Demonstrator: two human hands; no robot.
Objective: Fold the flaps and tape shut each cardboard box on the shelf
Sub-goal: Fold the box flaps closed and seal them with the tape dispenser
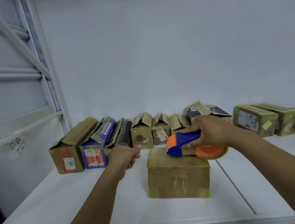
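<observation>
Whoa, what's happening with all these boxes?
A person is taping boxes shut. Their right hand grips a blue and orange tape dispenser, resting it on top of the closed brown box at the front of the white shelf. Their left hand is curled beside that box, with nothing visible in it. Behind, a row of boxes stands along the wall, several with flaps open.

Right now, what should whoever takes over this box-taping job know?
Right hand grips the tape dispenser, resting on top of the front box.
Left hand is curled left of that box, nothing visible in it.
Front box: flaps folded down, taping under way.
Back row: several boxes with flaps up need folding and taping; the rightmost boxes look closed.
</observation>
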